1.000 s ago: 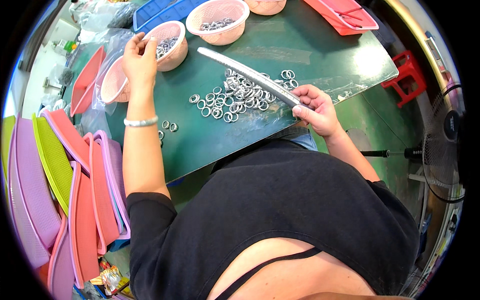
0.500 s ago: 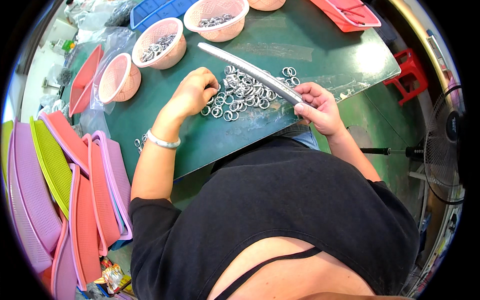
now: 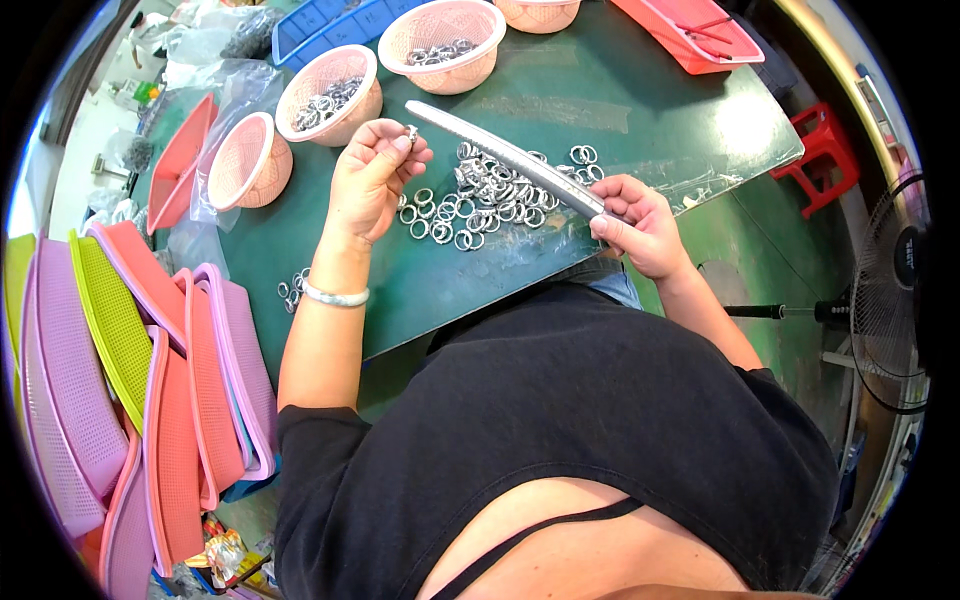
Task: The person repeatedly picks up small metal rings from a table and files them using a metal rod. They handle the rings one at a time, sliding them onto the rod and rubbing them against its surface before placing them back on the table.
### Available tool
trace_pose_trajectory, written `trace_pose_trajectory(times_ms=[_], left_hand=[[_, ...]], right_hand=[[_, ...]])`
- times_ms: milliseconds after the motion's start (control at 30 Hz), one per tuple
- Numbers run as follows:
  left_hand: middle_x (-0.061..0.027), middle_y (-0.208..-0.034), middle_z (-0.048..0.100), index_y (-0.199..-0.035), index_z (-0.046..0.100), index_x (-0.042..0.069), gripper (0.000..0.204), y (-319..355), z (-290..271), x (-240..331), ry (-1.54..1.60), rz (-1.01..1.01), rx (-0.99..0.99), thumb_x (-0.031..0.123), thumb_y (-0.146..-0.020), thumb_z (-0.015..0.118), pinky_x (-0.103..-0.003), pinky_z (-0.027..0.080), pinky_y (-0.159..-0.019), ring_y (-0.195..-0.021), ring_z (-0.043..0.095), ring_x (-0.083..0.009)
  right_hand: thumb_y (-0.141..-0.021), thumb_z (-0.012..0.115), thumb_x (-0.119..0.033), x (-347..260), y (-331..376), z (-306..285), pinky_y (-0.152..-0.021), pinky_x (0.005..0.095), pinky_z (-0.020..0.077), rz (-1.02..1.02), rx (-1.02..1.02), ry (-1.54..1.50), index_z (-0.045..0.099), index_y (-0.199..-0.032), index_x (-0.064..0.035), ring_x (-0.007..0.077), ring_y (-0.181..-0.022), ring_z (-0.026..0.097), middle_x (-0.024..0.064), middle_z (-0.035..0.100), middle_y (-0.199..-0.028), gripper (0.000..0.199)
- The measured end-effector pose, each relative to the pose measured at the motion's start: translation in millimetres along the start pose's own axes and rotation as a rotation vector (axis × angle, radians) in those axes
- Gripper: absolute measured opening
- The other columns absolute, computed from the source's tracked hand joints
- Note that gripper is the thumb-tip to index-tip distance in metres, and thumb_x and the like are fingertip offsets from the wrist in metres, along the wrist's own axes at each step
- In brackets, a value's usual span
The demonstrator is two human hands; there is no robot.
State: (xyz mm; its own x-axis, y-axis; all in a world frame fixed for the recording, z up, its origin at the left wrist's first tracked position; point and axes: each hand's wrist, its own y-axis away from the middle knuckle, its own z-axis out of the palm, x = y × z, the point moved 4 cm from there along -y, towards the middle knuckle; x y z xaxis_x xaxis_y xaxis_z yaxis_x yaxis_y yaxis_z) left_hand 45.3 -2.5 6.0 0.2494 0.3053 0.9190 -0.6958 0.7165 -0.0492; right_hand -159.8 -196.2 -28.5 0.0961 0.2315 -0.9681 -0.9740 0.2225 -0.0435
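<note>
My right hand (image 3: 645, 230) is closed round the thick end of a tapered metal ring mandrel (image 3: 500, 150). Its narrow tip points away to the upper left, over the table. A silver-coloured ring (image 3: 412, 133) is pinched between the thumb and fingers of my left hand (image 3: 375, 175), raised a little left of the mandrel's tip. Below the mandrel lies a loose pile of silver-coloured rings (image 3: 490, 195) on the green table (image 3: 690, 130); the mandrel hides part of it.
Pink baskets (image 3: 440, 70), some with rings inside, line the far left beside a blue bin (image 3: 335, 25). A few rings (image 3: 291, 288) lie near the left edge. Stacked plastic baskets (image 3: 180, 420) stand left. To the right are a red stool (image 3: 825, 155) and a fan (image 3: 890, 290).
My left hand has lifted from the edge of the ring pile, moving left and turning, and now shows a ring in its fingertips. My right hand keeps the mandrel almost in place.
</note>
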Motion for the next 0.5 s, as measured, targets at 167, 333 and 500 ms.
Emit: trace_pose_trajectory(times_ms=[167,333,500], left_hand=[[-0.0094,-0.087,0.059,-0.106,0.048,-0.001,0.026,-1,9,5,-0.026,0.099,0.178,0.000,-0.081,0.051,-0.025,0.050,-0.068,-0.079,0.059,-0.0175],[-0.0144,-0.092,0.058,-0.102,0.049,-0.003,0.020,-1,14,8,-0.023,0.157,0.198,-0.002,-0.082,0.048,-0.027,0.052,-0.071,-0.082,0.060,-0.0198],[-0.0167,-0.097,0.057,-0.099,0.050,0.000,0.017,4,17,10,0.052,0.188,0.103,0.001,-0.082,0.049,-0.028,0.051,-0.074,-0.089,0.058,-0.0246]], right_hand=[[-0.076,0.059,-0.002,-4,0,2,-0.057,0.0158,0.0382,0.022,-0.044,-0.007,0.048,-0.102,0.0014,0.0041,-0.071,0.050,0.0034,0.056,-0.085,0.029],[-0.076,0.057,0.000,-3,0,4,-0.074,0.0211,0.0405,-0.001,-0.060,0.033,0.047,-0.102,0.0030,0.0088,-0.085,0.052,0.0058,0.055,-0.092,0.028],[-0.076,0.057,0.000,-2,-1,5,-0.073,0.0208,0.0409,-0.023,-0.056,0.062,0.047,-0.102,0.0034,0.0090,-0.085,0.052,0.0057,0.055,-0.092,0.028]])
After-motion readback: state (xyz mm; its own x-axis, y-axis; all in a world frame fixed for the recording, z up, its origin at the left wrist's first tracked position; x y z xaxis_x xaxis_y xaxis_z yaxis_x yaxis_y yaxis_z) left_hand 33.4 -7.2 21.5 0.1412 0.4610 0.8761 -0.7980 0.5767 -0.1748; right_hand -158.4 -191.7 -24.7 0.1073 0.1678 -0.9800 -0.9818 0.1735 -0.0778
